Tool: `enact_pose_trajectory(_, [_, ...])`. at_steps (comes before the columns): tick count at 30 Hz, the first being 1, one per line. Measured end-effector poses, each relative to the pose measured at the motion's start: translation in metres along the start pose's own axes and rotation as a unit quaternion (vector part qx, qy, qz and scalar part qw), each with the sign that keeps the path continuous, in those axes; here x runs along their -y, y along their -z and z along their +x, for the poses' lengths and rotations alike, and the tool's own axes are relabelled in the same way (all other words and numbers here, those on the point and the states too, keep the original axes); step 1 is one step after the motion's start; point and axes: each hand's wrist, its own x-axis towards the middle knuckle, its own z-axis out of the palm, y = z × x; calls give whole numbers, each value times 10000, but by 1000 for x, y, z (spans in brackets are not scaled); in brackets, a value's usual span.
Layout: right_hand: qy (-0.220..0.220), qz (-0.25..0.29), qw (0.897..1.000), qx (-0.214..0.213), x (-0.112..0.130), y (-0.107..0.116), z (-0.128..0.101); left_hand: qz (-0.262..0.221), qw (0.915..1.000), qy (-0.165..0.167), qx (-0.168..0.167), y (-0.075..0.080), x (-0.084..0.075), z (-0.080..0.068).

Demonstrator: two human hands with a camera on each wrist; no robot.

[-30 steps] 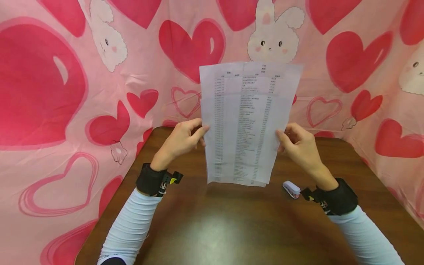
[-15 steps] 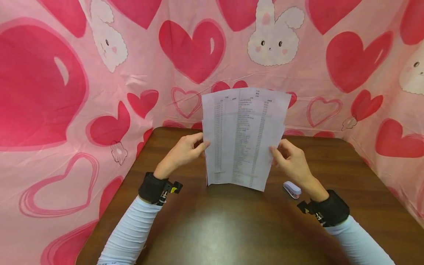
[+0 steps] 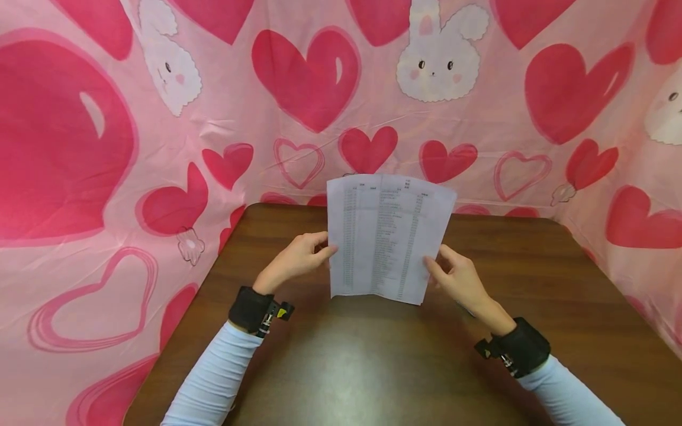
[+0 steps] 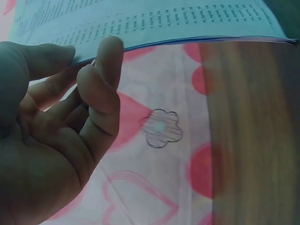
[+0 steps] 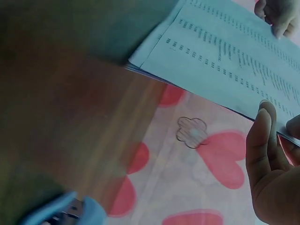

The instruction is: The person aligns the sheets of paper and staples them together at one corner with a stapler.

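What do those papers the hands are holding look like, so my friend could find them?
Look at the brown wooden table in front of the pink heart curtain. Above its far middle, the left hand and right hand pinch the side edges of the papers. It is a white stack, standing upright, covered in columns of tiny print.

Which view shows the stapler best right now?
Right wrist view: the stapler shows at the bottom left edge, blurred and partly cropped, on the table. In the head view the right hand covers its spot. The left wrist view shows only the left hand and the paper stack.
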Motion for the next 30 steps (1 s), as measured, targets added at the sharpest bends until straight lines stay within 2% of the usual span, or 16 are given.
enact_pose_trajectory(3, [-135, -28, 9998, 146, -4, -2, -2, -62, 9998, 97, 156, -4, 5, 0])
enact_pose_trajectory(7, [-146, -99, 9997, 168, -5, -2, 0, -63, 9998, 66, 172, -2, 3, 1])
enact_pose_trajectory(10, [-5, -117, 9999, 43, 0, 2, 5, -67, 10000, -61, -36, 4, -5, 3])
enact_pose_trajectory(14, [224, -91, 9996, -152, 9, 8, 12, -28, 9984, -261, -495, 13, -18, 9])
enact_pose_trajectory(20, [257, -94, 9990, -355, 19, 18, 18, -230, 9910, -514, -1218, 18, -30, 17])
enact_pose_trajectory(24, [201, -7, 9986, -498, 18, 22, 17, -345, 9885, -605, -1343, 18, -34, 17])
enact_pose_trajectory(30, [-19, 130, 9996, -235, 9, 20, 12, -295, 9901, -530, -1267, 13, -32, 17])
